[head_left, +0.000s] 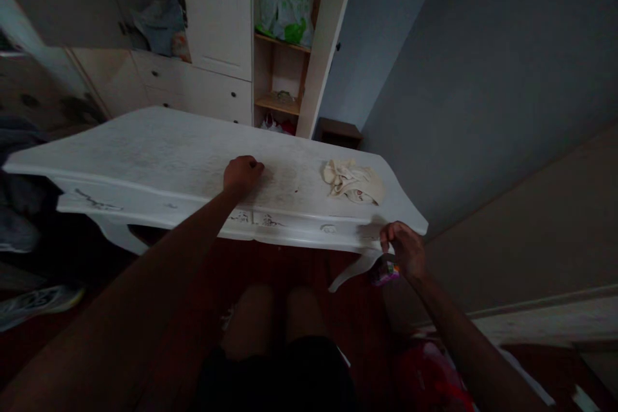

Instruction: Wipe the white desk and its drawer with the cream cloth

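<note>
Stretching lengthwise from left to right, a white table (183, 141)

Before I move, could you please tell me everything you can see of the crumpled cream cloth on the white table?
The crumpled cream cloth looks soft, bunched at its left, flatter at its right, with a small reddish mark near its front edge. It rests right of centre on the scuffed, curved-edged white table, the only thing seen touching it.

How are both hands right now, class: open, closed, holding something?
Left hand: loosely closed over the white table; whether it holds anything cannot be told.
Right hand: partly open, nothing visibly held.
</note>
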The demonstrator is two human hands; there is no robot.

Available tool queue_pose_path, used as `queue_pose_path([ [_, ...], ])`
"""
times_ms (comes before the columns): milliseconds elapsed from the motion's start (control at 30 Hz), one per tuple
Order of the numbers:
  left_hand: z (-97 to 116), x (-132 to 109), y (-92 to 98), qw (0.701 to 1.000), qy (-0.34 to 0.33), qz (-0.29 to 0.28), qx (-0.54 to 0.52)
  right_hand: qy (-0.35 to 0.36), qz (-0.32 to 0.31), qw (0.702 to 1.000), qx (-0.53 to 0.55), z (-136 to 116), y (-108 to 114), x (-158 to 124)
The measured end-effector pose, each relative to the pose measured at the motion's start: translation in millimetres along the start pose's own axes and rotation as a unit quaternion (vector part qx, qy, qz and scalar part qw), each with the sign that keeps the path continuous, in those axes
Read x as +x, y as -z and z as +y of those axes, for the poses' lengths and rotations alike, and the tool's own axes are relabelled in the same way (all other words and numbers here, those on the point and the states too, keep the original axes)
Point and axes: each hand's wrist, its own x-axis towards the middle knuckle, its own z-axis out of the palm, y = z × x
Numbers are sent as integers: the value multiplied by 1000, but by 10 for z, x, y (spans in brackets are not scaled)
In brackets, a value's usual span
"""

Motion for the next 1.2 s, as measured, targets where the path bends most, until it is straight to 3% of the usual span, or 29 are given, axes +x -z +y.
queue_pose_path([
  [100, 1, -2, -2, 1000, 0, 1, -3, -140, -112, 981, 71, 82, -230, -260],
  [200, 1, 0, -6, 1000, -1, 6, -4, -263, -174, 940, 129, 251, -420, -283],
  [333, 2, -6, 3, 1000, -1, 6, -6, -382, -191, 882, 198, 472, -629, -90],
  [467, -7, -9, 16, 1000, -9, 7, -24, -465, -159, 825, 280, 592, -806, 109],
  [600, -19, 8, 6, 1000, 2, 9, -27, -487, -127, 790, 349, 631, -926, 180],
  [867, -40, 46, -26, 999, 12, 33, -33, -499, -105, 779, 366, 540, -989, 73],
  [1200, 9, 16, 5, 999, 10, 33, 1, -495, -142, 773, 371, 417, -874, -705],
])
